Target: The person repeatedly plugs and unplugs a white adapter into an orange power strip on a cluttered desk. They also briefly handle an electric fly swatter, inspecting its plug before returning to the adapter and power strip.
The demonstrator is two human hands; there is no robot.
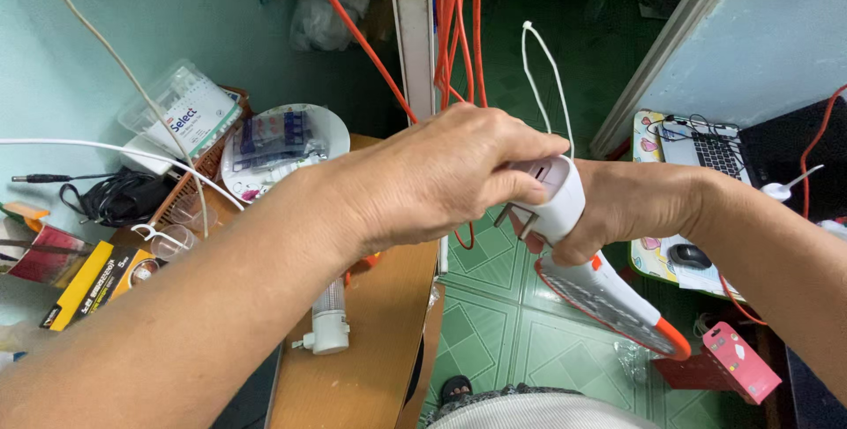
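Head view, centre: left hand (441, 177) grips from above one white plastic handle with two folding metal plug prongs (549, 195), fingers clenched round its top. Right hand (622, 208) grasps the same handle from the right; one white-and-orange mesh racket head (609, 297) hangs below it. Left, one brown wooden table (379, 341) carries one white cylindrical lamp (328, 314). Right far, one laptop (706, 148).

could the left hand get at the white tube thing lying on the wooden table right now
Probably not at once: the left hand is closed on the white racket handle. The white tube lies uncovered below its forearm.
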